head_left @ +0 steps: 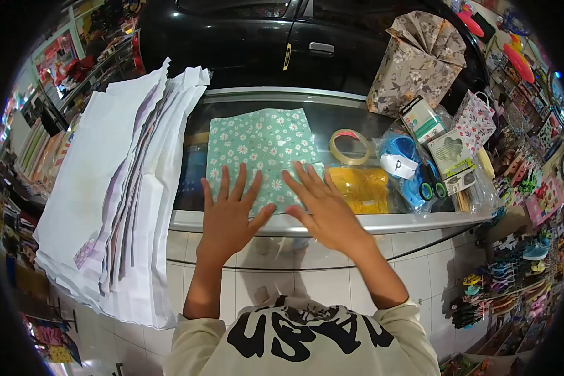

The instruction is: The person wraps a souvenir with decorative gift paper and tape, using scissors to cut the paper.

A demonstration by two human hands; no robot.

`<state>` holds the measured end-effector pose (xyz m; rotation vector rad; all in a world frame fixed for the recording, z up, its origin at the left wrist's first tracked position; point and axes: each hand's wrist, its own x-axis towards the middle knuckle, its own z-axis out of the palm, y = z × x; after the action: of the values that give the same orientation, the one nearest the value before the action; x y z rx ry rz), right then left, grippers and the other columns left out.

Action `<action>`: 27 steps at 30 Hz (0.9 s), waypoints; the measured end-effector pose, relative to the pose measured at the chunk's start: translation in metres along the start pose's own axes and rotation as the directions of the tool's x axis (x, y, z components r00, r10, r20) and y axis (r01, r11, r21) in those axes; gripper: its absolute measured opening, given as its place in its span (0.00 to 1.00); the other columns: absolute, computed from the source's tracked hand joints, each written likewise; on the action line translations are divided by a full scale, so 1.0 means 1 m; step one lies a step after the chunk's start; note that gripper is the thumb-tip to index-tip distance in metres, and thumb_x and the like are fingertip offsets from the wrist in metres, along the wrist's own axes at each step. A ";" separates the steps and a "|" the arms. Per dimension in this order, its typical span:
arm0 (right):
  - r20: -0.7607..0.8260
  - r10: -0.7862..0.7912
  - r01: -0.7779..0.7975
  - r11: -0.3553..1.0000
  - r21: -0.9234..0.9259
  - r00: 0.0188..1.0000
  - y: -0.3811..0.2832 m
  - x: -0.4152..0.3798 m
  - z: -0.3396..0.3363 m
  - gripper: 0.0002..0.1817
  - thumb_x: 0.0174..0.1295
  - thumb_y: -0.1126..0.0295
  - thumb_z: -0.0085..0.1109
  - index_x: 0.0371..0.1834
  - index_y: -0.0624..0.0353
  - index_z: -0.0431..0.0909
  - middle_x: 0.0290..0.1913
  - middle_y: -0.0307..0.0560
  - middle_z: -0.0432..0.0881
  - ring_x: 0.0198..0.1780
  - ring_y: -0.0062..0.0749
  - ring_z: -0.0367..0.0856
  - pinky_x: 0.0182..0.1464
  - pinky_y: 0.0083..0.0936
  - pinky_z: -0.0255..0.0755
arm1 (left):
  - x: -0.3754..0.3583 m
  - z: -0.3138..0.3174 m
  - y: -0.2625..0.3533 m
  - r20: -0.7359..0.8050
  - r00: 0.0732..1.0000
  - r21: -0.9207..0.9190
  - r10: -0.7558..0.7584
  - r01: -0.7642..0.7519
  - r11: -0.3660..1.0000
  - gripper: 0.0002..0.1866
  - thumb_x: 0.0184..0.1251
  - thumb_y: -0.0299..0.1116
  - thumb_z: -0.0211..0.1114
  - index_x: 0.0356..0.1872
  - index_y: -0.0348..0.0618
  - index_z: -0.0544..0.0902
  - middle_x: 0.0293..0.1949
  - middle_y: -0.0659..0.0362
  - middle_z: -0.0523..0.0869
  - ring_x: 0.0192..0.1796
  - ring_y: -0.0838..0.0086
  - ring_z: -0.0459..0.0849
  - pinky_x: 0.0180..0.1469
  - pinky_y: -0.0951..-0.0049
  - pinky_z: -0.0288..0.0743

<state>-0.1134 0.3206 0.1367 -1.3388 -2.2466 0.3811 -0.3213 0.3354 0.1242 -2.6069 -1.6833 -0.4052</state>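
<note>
A sheet of green daisy-print paper (pixel 263 141) lies on the glass counter (pixel 194 150) in front of me. My left hand (pixel 230 210) rests on its lower left part, fingers spread and palm down. On its lower right part lies my right hand (pixel 322 210), also flat with fingers apart. Neither hand holds anything. Right of the sheet sit a roll of clear tape (pixel 350 147) and a yellow packet (pixel 360 190), the packet close to my right hand. Black-and-green scissors (pixel 433 182) lie farther right on plastic-wrapped items.
A thick stack of white paper sheets (pixel 106 169) overhangs the counter's left side. At the back right stands a floral-wrapped package (pixel 416 62), with small boxes (pixel 422 119) and a blue plastic-wrapped item (pixel 399 150) before it. Behind the counter is a black car (pixel 244 44). Merchandise racks (pixel 520 269) line the right.
</note>
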 end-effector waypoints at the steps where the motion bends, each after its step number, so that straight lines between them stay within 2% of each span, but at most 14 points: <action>1: -0.046 -0.053 0.049 0.996 -0.079 0.998 -0.004 0.004 0.005 0.35 0.67 0.45 0.46 0.72 0.55 0.58 0.74 0.58 0.53 0.76 0.56 0.47 0.72 0.57 0.40 | 0.000 0.003 -0.001 -0.018 1.000 -0.002 -0.011 0.011 1.000 0.35 0.69 0.58 0.49 0.72 0.52 0.60 0.75 0.51 0.54 0.76 0.48 0.47 0.71 0.39 0.37; 2: -0.089 -0.108 0.093 0.983 -0.160 0.990 -0.007 0.007 0.010 0.35 0.68 0.46 0.46 0.72 0.54 0.59 0.74 0.57 0.53 0.76 0.56 0.47 0.72 0.59 0.40 | 0.000 0.006 -0.002 -0.036 0.999 -0.004 -0.021 0.021 1.000 0.36 0.69 0.58 0.49 0.73 0.52 0.60 0.75 0.50 0.53 0.76 0.47 0.46 0.71 0.38 0.36; 5: -0.042 -0.106 0.082 0.918 -0.388 0.994 -0.005 0.007 0.034 0.34 0.69 0.44 0.40 0.73 0.51 0.58 0.75 0.53 0.53 0.76 0.57 0.47 0.69 0.66 0.38 | 0.000 0.007 -0.003 -0.040 0.999 -0.008 -0.014 0.014 1.000 0.37 0.67 0.58 0.51 0.73 0.51 0.59 0.75 0.46 0.49 0.76 0.43 0.43 0.71 0.38 0.36; 6: -0.033 -0.098 0.079 0.928 -0.365 0.995 -0.003 0.010 0.035 0.35 0.69 0.41 0.34 0.73 0.49 0.57 0.75 0.51 0.53 0.76 0.57 0.46 0.69 0.69 0.35 | -0.001 0.005 -0.003 -0.019 1.000 0.000 -0.019 0.019 1.000 0.38 0.66 0.59 0.52 0.73 0.52 0.59 0.75 0.43 0.47 0.75 0.38 0.42 0.71 0.37 0.36; 9: 0.038 -0.065 0.074 0.935 -0.346 0.997 -0.001 0.010 0.029 0.34 0.70 0.42 0.32 0.74 0.46 0.55 0.76 0.50 0.52 0.76 0.56 0.44 0.70 0.64 0.36 | -0.001 0.005 -0.001 -0.059 0.998 0.005 -0.025 0.025 1.000 0.36 0.65 0.59 0.53 0.70 0.51 0.64 0.74 0.42 0.52 0.73 0.34 0.45 0.69 0.33 0.39; 10: 0.078 -0.075 0.091 0.968 -0.234 0.994 0.002 0.012 0.021 0.35 0.70 0.42 0.31 0.73 0.52 0.58 0.75 0.53 0.53 0.76 0.56 0.46 0.71 0.63 0.36 | -0.001 0.006 -0.001 -0.089 0.996 -0.013 -0.029 0.028 1.000 0.36 0.65 0.60 0.54 0.70 0.53 0.66 0.73 0.43 0.55 0.73 0.34 0.46 0.69 0.35 0.40; 13: 0.021 -0.088 0.089 0.994 -0.058 0.996 0.020 0.011 0.020 0.37 0.70 0.42 0.32 0.72 0.60 0.58 0.74 0.59 0.53 0.76 0.55 0.46 0.73 0.56 0.38 | 0.000 -0.002 0.002 -0.052 0.997 -0.093 -0.062 0.057 0.994 0.36 0.64 0.61 0.54 0.69 0.54 0.67 0.72 0.43 0.58 0.72 0.34 0.48 0.70 0.37 0.42; 14: -0.068 -0.109 0.096 0.982 -0.163 0.992 0.019 0.005 0.021 0.40 0.69 0.40 0.35 0.71 0.65 0.58 0.72 0.70 0.52 0.76 0.59 0.44 0.74 0.52 0.37 | 0.002 -0.003 0.001 -0.055 0.997 -0.084 -0.060 0.055 0.995 0.36 0.64 0.61 0.54 0.69 0.54 0.68 0.72 0.43 0.59 0.72 0.34 0.49 0.70 0.38 0.42; 17: -0.131 -0.084 0.053 0.973 -0.223 0.988 0.018 0.003 0.025 0.42 0.68 0.38 0.36 0.71 0.65 0.58 0.70 0.80 0.50 0.75 0.66 0.41 0.73 0.53 0.35 | 0.000 0.000 0.002 -0.058 0.997 -0.056 -0.059 0.056 0.997 0.35 0.64 0.61 0.55 0.69 0.55 0.68 0.71 0.44 0.60 0.72 0.33 0.50 0.70 0.39 0.43; 18: -0.138 -0.109 0.078 0.973 -0.215 0.984 0.021 0.004 0.026 0.44 0.66 0.36 0.37 0.71 0.66 0.57 0.68 0.86 0.50 0.74 0.72 0.40 0.73 0.54 0.35 | 0.000 0.001 0.002 -0.062 0.996 -0.036 -0.057 0.055 0.998 0.36 0.64 0.61 0.55 0.69 0.56 0.68 0.71 0.43 0.59 0.72 0.33 0.50 0.70 0.38 0.44; 21: -0.104 -0.078 0.054 0.975 -0.216 0.992 0.019 0.004 0.025 0.45 0.66 0.35 0.37 0.71 0.66 0.57 0.68 0.86 0.49 0.74 0.72 0.40 0.73 0.54 0.35 | 0.000 0.005 -0.001 -0.087 0.995 0.047 -0.048 0.052 0.998 0.39 0.63 0.62 0.55 0.70 0.50 0.65 0.72 0.38 0.55 0.70 0.28 0.50 0.68 0.36 0.44; 23: -0.101 -0.058 0.036 0.977 -0.212 0.993 0.018 0.003 0.027 0.47 0.63 0.32 0.38 0.72 0.62 0.58 0.69 0.85 0.48 0.74 0.71 0.40 0.71 0.59 0.34 | -0.001 0.005 0.000 -0.092 0.994 0.079 -0.053 0.061 0.995 0.41 0.63 0.62 0.55 0.71 0.45 0.63 0.71 0.35 0.54 0.69 0.26 0.49 0.68 0.34 0.44; 24: -0.081 -0.038 0.018 0.972 -0.234 0.996 0.015 0.002 0.024 0.47 0.62 0.31 0.39 0.72 0.61 0.58 0.69 0.84 0.48 0.74 0.71 0.40 0.71 0.60 0.33 | 0.000 0.005 0.001 -0.086 0.995 0.052 -0.055 0.060 0.997 0.43 0.63 0.61 0.55 0.71 0.40 0.59 0.71 0.34 0.54 0.68 0.23 0.49 0.67 0.33 0.44; 27: -0.064 0.000 -0.016 0.968 -0.252 0.998 0.015 0.006 0.023 0.49 0.59 0.28 0.39 0.72 0.57 0.59 0.70 0.81 0.49 0.75 0.67 0.40 0.68 0.66 0.31 | 0.000 0.002 0.002 -0.108 0.992 -0.016 -0.063 0.061 0.998 0.45 0.63 0.61 0.55 0.72 0.40 0.57 0.71 0.34 0.55 0.69 0.24 0.49 0.67 0.32 0.45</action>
<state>-0.1174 0.3328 0.1117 -1.4638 -2.2951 0.0538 -0.3193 0.3352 0.1220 -2.4963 -1.7357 -0.5510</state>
